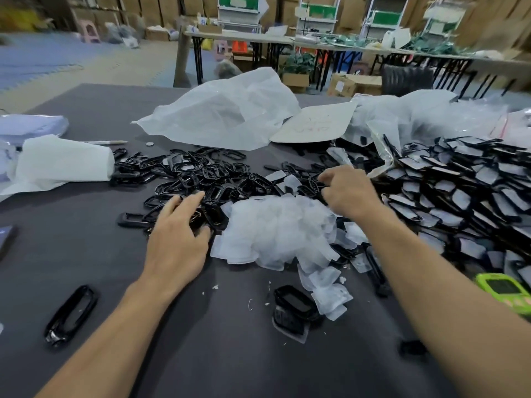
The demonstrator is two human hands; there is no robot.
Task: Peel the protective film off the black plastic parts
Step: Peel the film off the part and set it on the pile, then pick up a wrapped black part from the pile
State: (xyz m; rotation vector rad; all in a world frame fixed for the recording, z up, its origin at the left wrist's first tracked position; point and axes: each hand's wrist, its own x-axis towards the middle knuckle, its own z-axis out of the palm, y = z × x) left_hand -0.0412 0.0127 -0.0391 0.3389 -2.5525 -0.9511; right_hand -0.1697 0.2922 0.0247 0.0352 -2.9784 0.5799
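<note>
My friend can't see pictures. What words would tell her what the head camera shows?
A person's left hand spreads open over a pile of black plastic frames on a grey table, while the right hand curls its fingers past a heap of peeled film. Film-covered black parts are stacked at the right.

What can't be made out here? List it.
Head view only:
- Right hand: its curled fingers hide whether it pinches anything.
- Cardboard sheet: its writing is too blurred to read.
- Green device: cut off by the right edge.
- Dark object: cut off by the left edge.
</note>
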